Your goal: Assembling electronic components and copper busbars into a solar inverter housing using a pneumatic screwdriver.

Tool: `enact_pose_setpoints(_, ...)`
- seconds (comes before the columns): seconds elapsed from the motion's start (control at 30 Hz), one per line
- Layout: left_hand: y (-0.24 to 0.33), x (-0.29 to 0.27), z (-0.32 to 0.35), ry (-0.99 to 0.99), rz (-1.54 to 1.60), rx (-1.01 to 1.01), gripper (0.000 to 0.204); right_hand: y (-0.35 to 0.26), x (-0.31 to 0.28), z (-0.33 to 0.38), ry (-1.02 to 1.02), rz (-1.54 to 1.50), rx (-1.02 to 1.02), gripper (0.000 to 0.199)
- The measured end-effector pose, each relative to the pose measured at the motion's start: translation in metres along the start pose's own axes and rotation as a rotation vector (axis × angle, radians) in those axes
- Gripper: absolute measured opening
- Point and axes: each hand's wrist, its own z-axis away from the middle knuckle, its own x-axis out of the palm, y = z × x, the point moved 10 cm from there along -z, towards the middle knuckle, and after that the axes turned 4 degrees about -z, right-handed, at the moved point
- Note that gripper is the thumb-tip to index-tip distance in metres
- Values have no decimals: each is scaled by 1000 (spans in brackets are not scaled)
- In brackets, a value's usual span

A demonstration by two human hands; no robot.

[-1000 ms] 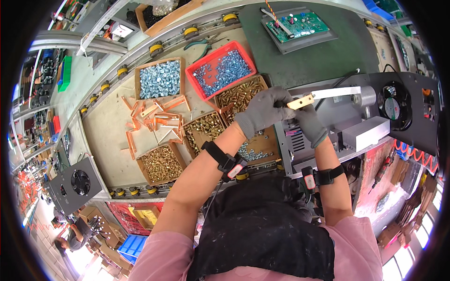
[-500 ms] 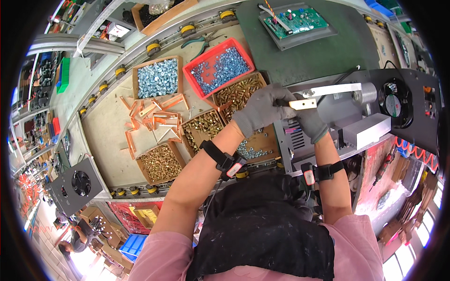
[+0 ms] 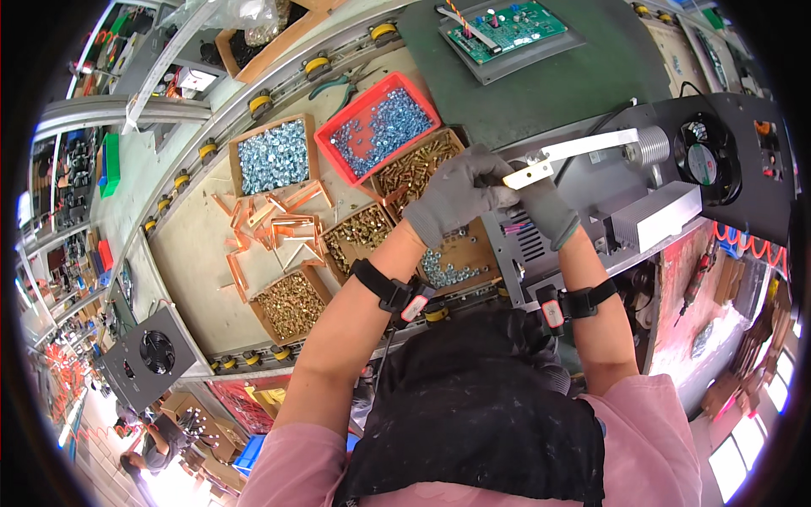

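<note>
Angled copper-coloured metal brackets (image 3: pixel 293 222) lay left of a red plastic tray (image 3: pixel 358 112). The grey-gloved left hand (image 3: pixel 456 198) bunched its fingers (pinching what, I couldn't tell) at the left end of a flat, pale-gold, holed metal piece (image 3: pixel 530 175). The grey-gloved right hand (image 3: pixel 549 213) lay behind that, its grip too hidden to tell, near a long silver strip (image 3: pixel 593 147).

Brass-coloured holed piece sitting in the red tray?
No, the brass-coloured holed piece is at the gloved left hand, and the red tray holds small silvery fasteners.
</note>
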Motion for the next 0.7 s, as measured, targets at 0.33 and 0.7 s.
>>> enact_pose_setpoints(0.33, 6, 5, -6, 10, 0, -7, 27, 24, 22, -14, 41, 878, -168, 18)
enact_pose_setpoints(0.7, 0, 0, -2, 29, 9, -34, 34, 12, -10, 19, -73, -506, 293, 47)
